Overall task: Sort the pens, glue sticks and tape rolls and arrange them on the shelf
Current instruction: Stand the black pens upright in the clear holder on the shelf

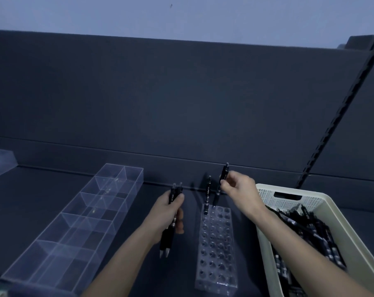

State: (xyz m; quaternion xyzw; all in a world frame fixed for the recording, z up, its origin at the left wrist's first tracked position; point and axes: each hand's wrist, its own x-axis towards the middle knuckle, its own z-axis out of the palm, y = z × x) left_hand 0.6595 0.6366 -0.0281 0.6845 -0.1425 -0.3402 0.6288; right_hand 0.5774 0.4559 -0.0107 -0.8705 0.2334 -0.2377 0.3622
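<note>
two slim black pens [166,241] are gripped together in the left hand [170,213], fingers curled round the barrels, metal tips down, clicker ends up. the pair is held just left of the pen holder [216,249], above the shelf surface [31,200].

a third black pen [223,174] is pinched near its top by the right hand [240,189], held nearly upright, tip down over the far row of the holder. whether the tip is seated in a hole cannot be told.

the holder is a clear acrylic block, rectangular, drilled with a grid of round holes. one pen [207,191] is stood upright in a far-left hole.

the remaining stock of black pens [306,230] is piled loose in a cream plastic basket [267,198] at the right, with a perforated wall and a slot handle, just beside the holder.

to the left, a long clear acrylic tray [79,224] split into square compartments is laid at an angle on the shelf.

the shelf and back panel [181,103] are dark and matte; a slotted metal upright [340,108] is seen at the right.
</note>
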